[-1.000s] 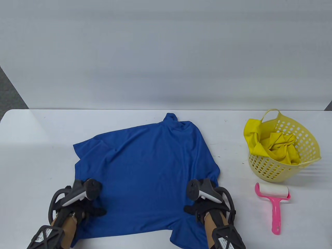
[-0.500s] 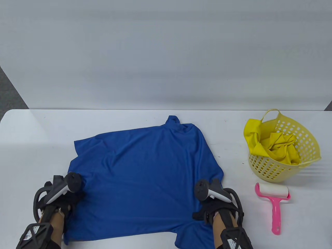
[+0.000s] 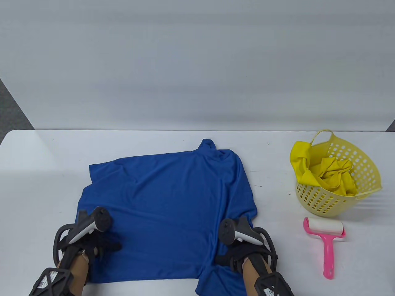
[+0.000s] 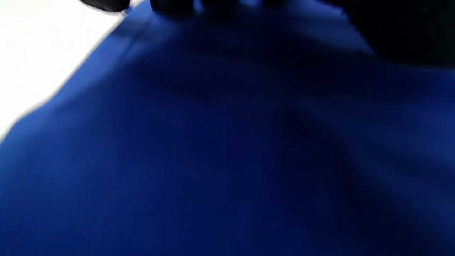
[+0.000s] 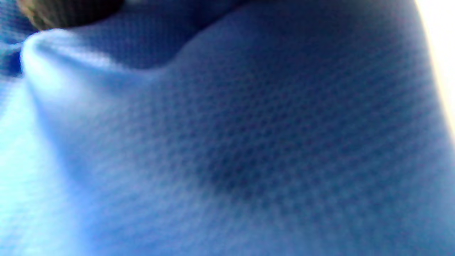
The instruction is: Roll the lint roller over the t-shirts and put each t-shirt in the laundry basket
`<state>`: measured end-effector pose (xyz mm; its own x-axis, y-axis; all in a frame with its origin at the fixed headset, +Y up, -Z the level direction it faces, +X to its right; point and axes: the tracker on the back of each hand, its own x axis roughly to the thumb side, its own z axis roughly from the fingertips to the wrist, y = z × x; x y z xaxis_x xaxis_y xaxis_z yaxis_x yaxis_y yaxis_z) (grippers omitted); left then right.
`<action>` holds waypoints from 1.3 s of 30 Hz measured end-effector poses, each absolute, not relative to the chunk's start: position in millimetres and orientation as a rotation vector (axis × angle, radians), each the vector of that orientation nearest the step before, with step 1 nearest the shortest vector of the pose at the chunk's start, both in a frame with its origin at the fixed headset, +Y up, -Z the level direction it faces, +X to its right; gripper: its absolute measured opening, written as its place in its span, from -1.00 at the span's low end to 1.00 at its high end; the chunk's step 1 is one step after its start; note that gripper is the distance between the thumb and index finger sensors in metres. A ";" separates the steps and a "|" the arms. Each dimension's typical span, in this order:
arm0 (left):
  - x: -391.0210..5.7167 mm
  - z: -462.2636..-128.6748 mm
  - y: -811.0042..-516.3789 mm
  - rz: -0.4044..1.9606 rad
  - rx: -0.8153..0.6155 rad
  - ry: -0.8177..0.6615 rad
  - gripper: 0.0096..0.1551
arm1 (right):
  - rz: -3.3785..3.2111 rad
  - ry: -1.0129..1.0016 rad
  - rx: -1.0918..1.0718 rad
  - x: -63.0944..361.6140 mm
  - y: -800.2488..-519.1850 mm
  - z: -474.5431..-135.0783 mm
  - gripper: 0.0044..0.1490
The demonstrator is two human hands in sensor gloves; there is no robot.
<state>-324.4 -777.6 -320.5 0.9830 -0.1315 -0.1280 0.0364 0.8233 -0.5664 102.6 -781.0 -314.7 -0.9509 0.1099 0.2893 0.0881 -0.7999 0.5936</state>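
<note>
A blue t-shirt [image 3: 168, 212] lay spread across the white counter [image 3: 46, 160], its near edge close to the counter's front. The left hand [image 3: 98, 243] rested on the shirt's near left part, fingers laid out over the fabric; whether that grip was pinching cloth could not be told. The right hand [image 3: 234, 254] sat at the shirt's near right, where the fabric bunched into folds; its grip was hidden under the tracker and could not be told either. To the right stood a yellow laundry basket [image 3: 339, 203] holding a crumpled yellow t-shirt [image 3: 324, 175]. A pink lint roller [image 3: 325, 240] lay on the counter just in front of the basket, apart from both hands.
</note>
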 end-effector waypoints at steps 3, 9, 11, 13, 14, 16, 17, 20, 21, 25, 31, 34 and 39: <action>-346.6 -322.0 -778.0 0.032 -0.624 0.203 0.47 | 2.981 1.040 0.511 96.4 -776.3 -310.2 0.23; -369.8 -314.1 -765.5 -0.010 -0.557 0.269 0.40 | 2.930 0.457 0.287 119.8 -741.1 -319.4 -0.01; -366.7 -313.0 -763.2 -0.031 -0.477 0.306 0.19 | 2.842 0.135 0.010 141.6 -735.2 -321.7 -0.07; -353.1 -313.5 -760.1 0.067 -0.384 0.258 0.11 | 2.791 -0.068 -0.205 160.8 -737.1 -325.1 -0.07; -346.1 -313.8 -760.1 0.107 -0.372 0.237 0.10 | 2.801 -0.045 -0.264 165.8 -739.6 -329.0 -0.05; -326.0 -315.8 -762.7 0.156 -0.386 0.172 0.13 | 2.798 0.160 -0.397 172.9 -746.8 -338.6 0.02; -312.4 -317.2 -765.6 0.145 -0.420 0.134 0.17 | 2.768 0.281 -0.454 174.9 -751.3 -345.7 0.06; -279.8 -317.5 -775.2 0.044 -0.519 0.024 0.30 | 2.740 0.494 -0.557 174.1 -761.9 -362.6 0.11; -273.9 -316.8 -778.1 0.018 -0.540 -0.007 0.36 | 2.730 0.528 -0.574 173.2 -763.6 -365.5 0.11; -261.3 -312.8 -780.3 0.006 -0.581 -0.091 0.40 | 2.648 0.392 -0.636 170.6 -771.7 -371.2 -0.09; -263.2 -312.7 -782.2 0.012 -0.588 -0.093 0.40 | 2.495 -0.121 -0.460 169.7 -750.5 -365.4 -0.54; -264.1 -314.5 -783.6 0.020 -0.592 -0.097 0.40 | 2.381 -0.357 0.059 127.8 -712.8 -361.8 -0.54; -265.7 -314.9 -784.7 0.034 -0.597 -0.100 0.39 | 2.686 0.247 1.117 12.2 -694.6 -323.5 -0.49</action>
<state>-265.7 -784.7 -314.9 0.9945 0.0613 0.0845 -0.0032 0.8267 -0.5627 12.2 -694.6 -323.5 -0.6861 0.2671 0.6768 -0.1389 -0.9612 0.2385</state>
